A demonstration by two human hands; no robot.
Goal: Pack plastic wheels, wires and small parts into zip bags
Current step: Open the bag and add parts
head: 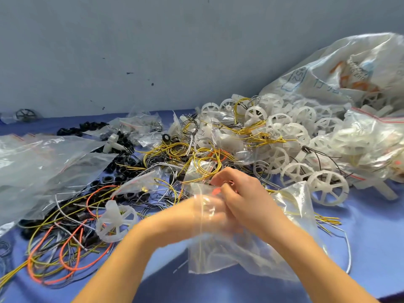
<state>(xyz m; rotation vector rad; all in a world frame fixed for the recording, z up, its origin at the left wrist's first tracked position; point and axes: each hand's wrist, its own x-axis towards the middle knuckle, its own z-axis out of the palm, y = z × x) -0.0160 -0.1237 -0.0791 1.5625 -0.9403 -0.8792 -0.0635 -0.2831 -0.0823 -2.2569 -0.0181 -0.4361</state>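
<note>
Head view: a blue table (371, 248) strewn with loose parts is looked down on.
Bag in hand: a clear zip bag (251, 254) is held just above the table at centre; white wheels and a yellow wire can be made out inside it.
Right hand (242, 197): curled, fingertips pinched on the bag's red-striped mouth.
Left hand (196, 215): blurred and partly behind the plastic; it is pressed against the bag beside the right hand, but the exact grip cannot be told.
Done: filled zip bags (371, 145) are piled at the right.
Left: a heap of white wheels (295, 138), tangled yellow and orange wires (65, 254) and black rings (122, 173) lie unpacked; empty bags (43, 162) wait at the left.
Judgement: much of the packing appears undone.
</note>
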